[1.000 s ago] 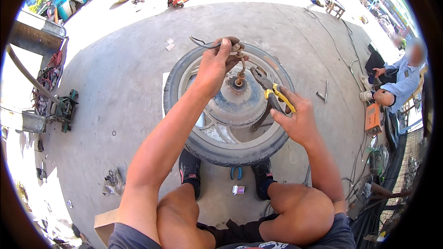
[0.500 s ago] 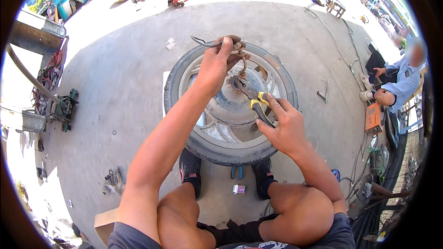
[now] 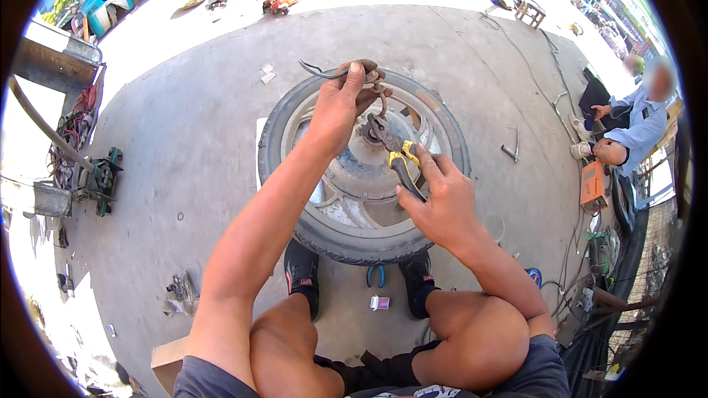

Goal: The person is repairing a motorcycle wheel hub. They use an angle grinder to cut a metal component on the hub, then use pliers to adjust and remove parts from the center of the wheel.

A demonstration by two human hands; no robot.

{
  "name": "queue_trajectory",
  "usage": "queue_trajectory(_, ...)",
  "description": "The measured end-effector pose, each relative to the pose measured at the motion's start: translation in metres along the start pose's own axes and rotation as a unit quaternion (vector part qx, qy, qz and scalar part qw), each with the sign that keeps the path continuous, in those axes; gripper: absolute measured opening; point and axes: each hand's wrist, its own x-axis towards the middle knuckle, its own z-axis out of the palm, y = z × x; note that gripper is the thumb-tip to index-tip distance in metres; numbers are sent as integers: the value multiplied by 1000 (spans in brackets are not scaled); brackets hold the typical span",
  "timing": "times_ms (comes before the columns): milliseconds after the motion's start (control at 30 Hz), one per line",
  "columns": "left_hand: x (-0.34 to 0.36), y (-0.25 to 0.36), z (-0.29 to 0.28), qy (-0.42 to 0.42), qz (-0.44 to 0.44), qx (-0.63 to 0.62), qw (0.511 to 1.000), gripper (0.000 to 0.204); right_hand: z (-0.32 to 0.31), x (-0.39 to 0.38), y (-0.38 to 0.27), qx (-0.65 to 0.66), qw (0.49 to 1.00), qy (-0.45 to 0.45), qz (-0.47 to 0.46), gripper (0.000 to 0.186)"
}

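A motorcycle-type wheel (image 3: 346, 249) with a black tyre and dull metal spokes lies in front of my feet. Over its hub (image 3: 361, 177), my left hand (image 3: 345, 99) pinches a dark cable (image 3: 316, 70), whose free end sticks out to the left. The cable bends down from my fingers toward the wheel's centre. My right hand (image 3: 446, 206) grips combination pliers (image 3: 393, 149) with yellow and black handles. Their jaws are at the cable's lower part, just above the axle; whether they bite on it I cannot tell.
Blue-handled pliers (image 3: 376, 276) and a small pink-and-white box (image 3: 380, 303) lie between my feet. A plastic bag (image 3: 181, 295) is at left. A person (image 3: 636, 121) sits at right beside an orange box-shaped machine (image 3: 594, 186). Cables (image 3: 564, 103) trail over the floor there.
The pliers have swung slightly left and stand a little steeper, with my right hand following. My left hand keeps its hold on the cable. The whole view has shifted slightly.
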Motion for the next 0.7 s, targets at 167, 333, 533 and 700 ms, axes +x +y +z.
queue_trajectory(167, 1, 4, -3, -1, -3, 9, 1000, 42, -10, -3, 10, 68, 996, 51, 20, 68)
queue_trajectory(333, 2, 0, -3, -1, 7, 13, 1000, 41, -16, 11, 18, 56, 995, -11, 84, 68)
queue_trajectory(533, 2, 0, 0, -2, 12, -4, 1000, 42, -10, 12, 25, 3, 995, -62, 81, 67)
queue_trajectory(700, 5, -3, -6, -10, 20, 8, 1000, 43, 3, 4, 27, 69, 993, 22, 90, 66)
